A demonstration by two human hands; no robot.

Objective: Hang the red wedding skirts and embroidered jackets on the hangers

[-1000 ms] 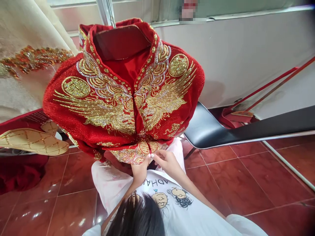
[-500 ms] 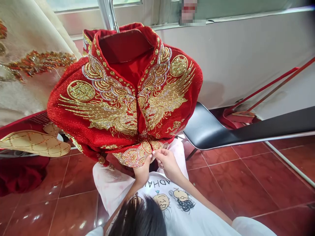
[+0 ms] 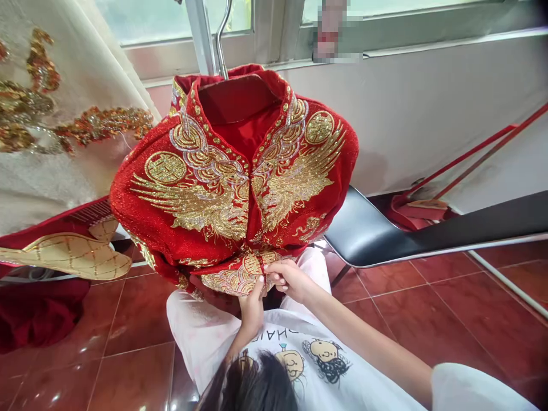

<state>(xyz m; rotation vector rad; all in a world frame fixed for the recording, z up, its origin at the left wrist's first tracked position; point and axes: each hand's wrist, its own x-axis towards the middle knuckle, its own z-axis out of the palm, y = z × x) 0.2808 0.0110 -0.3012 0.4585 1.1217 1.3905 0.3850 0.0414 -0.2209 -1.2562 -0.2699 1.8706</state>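
Note:
A red jacket (image 3: 240, 222) with gold and silver embroidery hangs in front of me on a hanger with a metal hook (image 3: 220, 48). Its lower front rests near my lap. My left hand (image 3: 252, 314) is closed on the embroidered hem (image 3: 226, 281), thumb on top and the other fingers hidden beneath the cloth. Beside it, my right hand (image 3: 291, 281) pinches thumb and finger together at the front opening, just above the hem. Whatever lies between those fingertips is too small to make out.
To the right are a black chair (image 3: 368, 228) and a red-handled tool (image 3: 471, 151) leaning by the wall. Cream fabric with sequins (image 3: 103, 123) hangs at left, above a gold quilted piece (image 3: 81, 257). Dark red cloth (image 3: 38, 314) lies low at left.
The view has shifted, so the jacket sits lower and farther right. My right hand has moved slightly up from my left thumb, its forearm more outstretched. The left hand still holds the hem.

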